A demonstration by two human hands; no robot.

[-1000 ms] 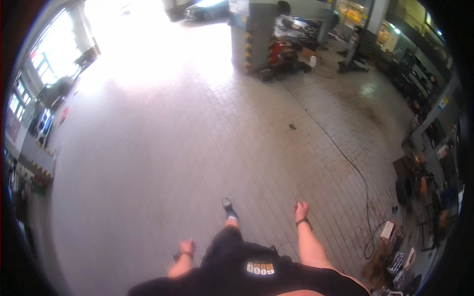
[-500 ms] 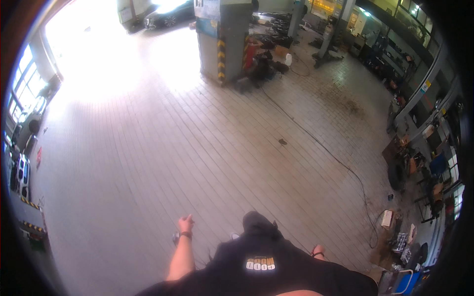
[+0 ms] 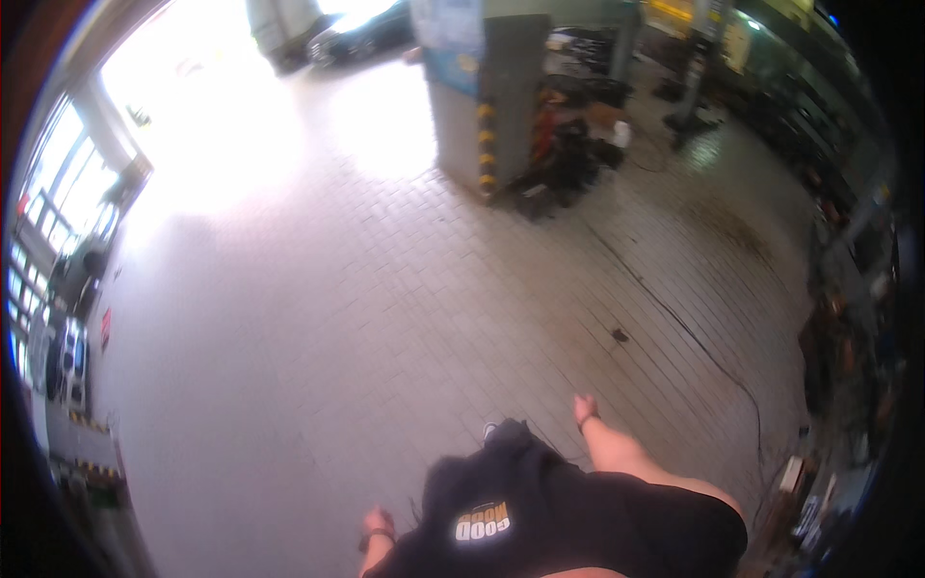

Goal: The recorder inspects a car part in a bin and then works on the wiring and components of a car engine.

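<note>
My right hand (image 3: 585,407) is stretched out ahead of my body above the tiled floor (image 3: 318,385), its fingers curled in and nothing visible in them. A dark band circles that wrist. My left hand (image 3: 378,520) hangs low beside my black shirt (image 3: 578,511), also with a dark band at the wrist. Blur smears its fingers, so their pose is unclear. Neither hand touches any object. The tip of one shoe (image 3: 489,431) shows just past the shirt.
A square pillar (image 3: 482,106) with yellow-black edge strips stands ahead, dark parts (image 3: 573,159) heaped beside it. A cable (image 3: 694,337) crosses the floor on the right, near a small dark scrap (image 3: 620,335). Clutter lines the right wall; a car (image 3: 356,34) stands far off.
My right arm has swung forward and my left arm back toward my body. The pillar, cable and floor scrap have shifted right and nearer in view.
</note>
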